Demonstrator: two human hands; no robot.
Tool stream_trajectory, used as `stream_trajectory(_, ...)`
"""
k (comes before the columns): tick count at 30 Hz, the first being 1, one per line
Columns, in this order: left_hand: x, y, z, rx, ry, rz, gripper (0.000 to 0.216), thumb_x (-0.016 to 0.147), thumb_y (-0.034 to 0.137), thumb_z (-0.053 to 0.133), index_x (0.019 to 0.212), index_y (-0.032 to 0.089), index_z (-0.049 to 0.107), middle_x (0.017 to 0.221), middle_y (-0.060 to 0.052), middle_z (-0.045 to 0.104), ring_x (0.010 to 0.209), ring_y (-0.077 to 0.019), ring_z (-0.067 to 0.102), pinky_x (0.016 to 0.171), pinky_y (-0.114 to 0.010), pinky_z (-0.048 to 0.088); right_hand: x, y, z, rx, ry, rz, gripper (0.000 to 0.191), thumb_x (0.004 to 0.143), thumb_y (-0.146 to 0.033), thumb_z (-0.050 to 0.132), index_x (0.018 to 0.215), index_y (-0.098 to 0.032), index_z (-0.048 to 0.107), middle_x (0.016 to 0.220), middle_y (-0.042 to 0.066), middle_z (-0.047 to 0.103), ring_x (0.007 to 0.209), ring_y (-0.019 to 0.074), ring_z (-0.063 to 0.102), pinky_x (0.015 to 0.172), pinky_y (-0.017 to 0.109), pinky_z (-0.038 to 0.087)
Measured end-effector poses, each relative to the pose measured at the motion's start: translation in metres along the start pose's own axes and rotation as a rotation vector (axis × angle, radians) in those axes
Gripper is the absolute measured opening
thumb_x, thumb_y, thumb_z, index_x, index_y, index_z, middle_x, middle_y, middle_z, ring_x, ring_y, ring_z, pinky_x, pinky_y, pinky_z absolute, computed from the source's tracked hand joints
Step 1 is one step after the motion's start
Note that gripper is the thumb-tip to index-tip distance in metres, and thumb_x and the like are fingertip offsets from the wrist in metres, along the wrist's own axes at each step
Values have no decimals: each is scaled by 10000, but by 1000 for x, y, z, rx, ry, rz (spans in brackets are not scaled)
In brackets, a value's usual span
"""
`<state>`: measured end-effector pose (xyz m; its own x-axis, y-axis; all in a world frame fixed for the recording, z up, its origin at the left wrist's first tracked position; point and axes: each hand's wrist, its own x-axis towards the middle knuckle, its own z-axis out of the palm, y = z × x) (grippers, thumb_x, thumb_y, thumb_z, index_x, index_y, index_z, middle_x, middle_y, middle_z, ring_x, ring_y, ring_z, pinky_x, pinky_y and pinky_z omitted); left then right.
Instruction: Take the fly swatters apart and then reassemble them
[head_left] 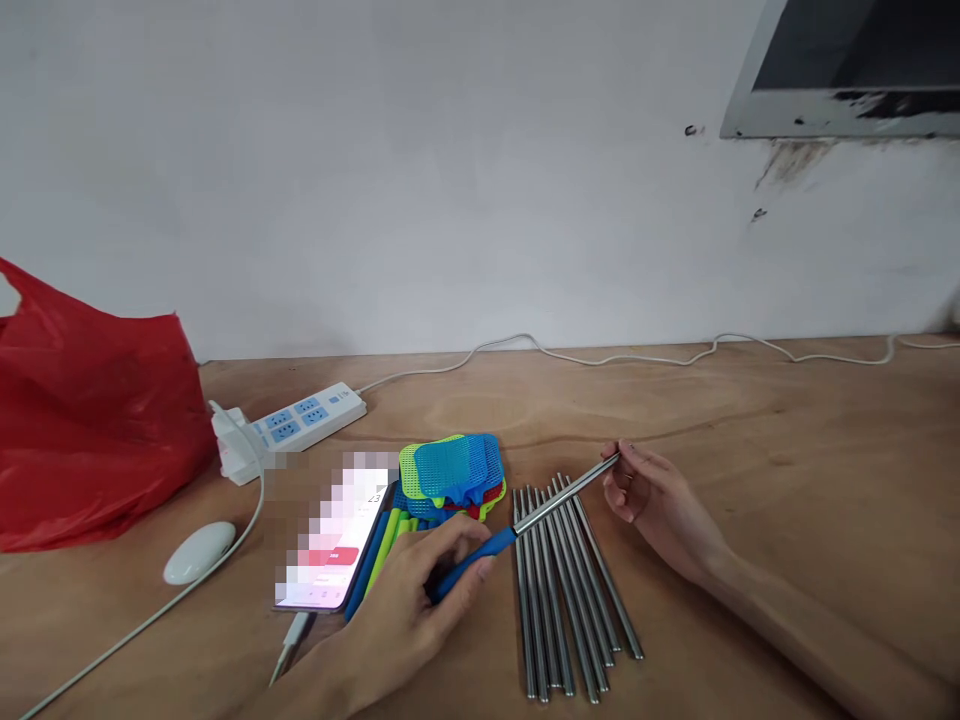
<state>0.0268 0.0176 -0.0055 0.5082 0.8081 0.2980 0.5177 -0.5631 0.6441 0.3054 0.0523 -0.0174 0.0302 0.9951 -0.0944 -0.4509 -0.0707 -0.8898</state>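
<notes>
My left hand is wrapped round a blue plastic handle. A silver metal rod sticks out of that handle, slanting up to the right. At its far tip my right hand pinches the rod between thumb and fingers. Below the rod, a fanned row of several loose metal rods lies on the table. Beyond my left hand is a pile of mesh fly swatter heads in blue, yellow-green and red. Blue and yellow-green handles lie beside them, partly hidden by my left hand.
A lit phone on a charging cable lies left of the handles on the wooden table. Further left are a power strip, a white mouse-shaped object and a red plastic bag. A white cord runs along the wall.
</notes>
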Motion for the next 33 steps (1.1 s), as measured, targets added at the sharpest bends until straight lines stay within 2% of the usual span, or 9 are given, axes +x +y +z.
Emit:
stream_trajectory(4,3,1,0,25,10,-4,155,975,289,497,937,201,618,621,64,462,539,-123,453,534,-238,349,0,1,0,-9,-5,-40,355,682,-500,855,815,-193,735,625,-12,618,481,75,499,392,172,379)
stream_trajectory(11,4,-6,1,74,5,-32,114,962,282,553,954,209,639,692,40,565,611,-135,534,589,-243,384,-3,2,-4,-33,-93,-135,321,731,-493,824,803,-190,745,627,5,646,505,102,561,394,173,436)
stream_trajectory(17,0,-7,3,31,-63,-12,123,982,306,531,986,222,621,688,46,549,604,-136,515,588,-246,376,2,-2,-9,-82,-199,-67,293,757,-456,816,809,-173,764,629,23,691,498,105,604,398,160,460)
stream_trajectory(22,-1,-8,4,9,-69,-1,146,994,325,523,936,217,603,661,58,489,586,-129,475,572,-245,343,-3,8,-7,-200,-440,67,306,813,-433,775,923,-148,780,737,92,763,542,140,678,425,184,500)
stream_trajectory(25,-1,-9,3,-5,-107,-4,155,996,339,530,941,214,602,679,55,485,605,-129,473,580,-243,341,-7,15,-3,-228,-530,99,326,848,-444,739,1001,-158,774,799,110,779,575,147,699,452,198,527)
stream_trajectory(33,0,-9,6,-8,-107,-16,162,991,334,533,908,212,601,659,62,439,593,-126,448,564,-246,313,-8,14,-6,-233,-559,99,298,862,-428,733,1002,-169,777,818,101,780,623,142,711,510,202,545)
